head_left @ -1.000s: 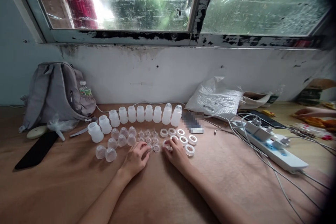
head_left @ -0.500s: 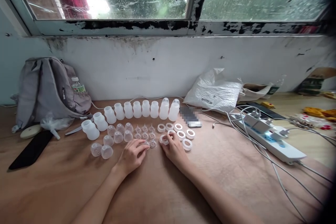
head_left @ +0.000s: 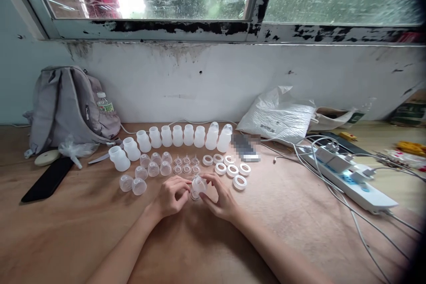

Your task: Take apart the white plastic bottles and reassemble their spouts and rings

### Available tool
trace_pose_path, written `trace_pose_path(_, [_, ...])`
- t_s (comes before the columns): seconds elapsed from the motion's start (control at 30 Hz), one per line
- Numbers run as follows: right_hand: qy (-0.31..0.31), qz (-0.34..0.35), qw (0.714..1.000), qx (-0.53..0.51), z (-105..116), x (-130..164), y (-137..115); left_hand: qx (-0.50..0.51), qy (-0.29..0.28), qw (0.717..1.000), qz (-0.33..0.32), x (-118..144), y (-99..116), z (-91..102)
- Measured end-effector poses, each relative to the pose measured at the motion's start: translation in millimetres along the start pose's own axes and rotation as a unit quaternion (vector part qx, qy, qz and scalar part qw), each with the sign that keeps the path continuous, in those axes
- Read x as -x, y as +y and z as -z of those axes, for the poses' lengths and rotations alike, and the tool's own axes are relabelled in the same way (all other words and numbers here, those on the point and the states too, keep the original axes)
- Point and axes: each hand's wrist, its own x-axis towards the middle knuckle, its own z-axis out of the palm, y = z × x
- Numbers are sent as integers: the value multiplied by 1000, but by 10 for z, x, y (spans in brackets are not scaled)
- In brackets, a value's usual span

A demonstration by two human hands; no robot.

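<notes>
Between the thumb and fingers of my right hand (head_left: 218,197) is a whitish bottle collar ring (head_left: 199,185), tilted up off the table. My left hand (head_left: 173,195) is closed at the ring's left side, its fingertips pinching a clear bottle nipple that is mostly hidden. Below the ring, another clear nipple (head_left: 195,195) lies on the table. Just beyond my hands stand more nipples (head_left: 186,169) in rows. White collar rings (head_left: 239,182) lie to the right. Several clear dome caps (head_left: 139,186) are to the left of my left hand.
Milky bottles (head_left: 166,136) form a curved row behind the parts; two at the right end wear caps. A phone (head_left: 246,147), a silvery bag (head_left: 276,115) and a power strip (head_left: 359,188) with loose cables lie to the right. A backpack (head_left: 66,106) and black case (head_left: 48,182) sit left.
My right hand has lifted a collar ring from the group and brought it left. My left hand has moved slightly right and nearer, meeting the ring. The camera view has shifted a little.
</notes>
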Motion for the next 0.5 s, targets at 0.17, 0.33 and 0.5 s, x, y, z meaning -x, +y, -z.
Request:
trace_pose_path(0.17, [-110,-26,992,51,-93,18,50,-41,52,996,55,2,-37,-10])
trace_pose_path(0.33, [-120,-20,991,48,-106,4,83,-69,10,998,10,12,-8,-57])
trace_pose_path(0.5, [-117,-15,992,52,-117,10,94,-87,-22,996,15,11,37,-146])
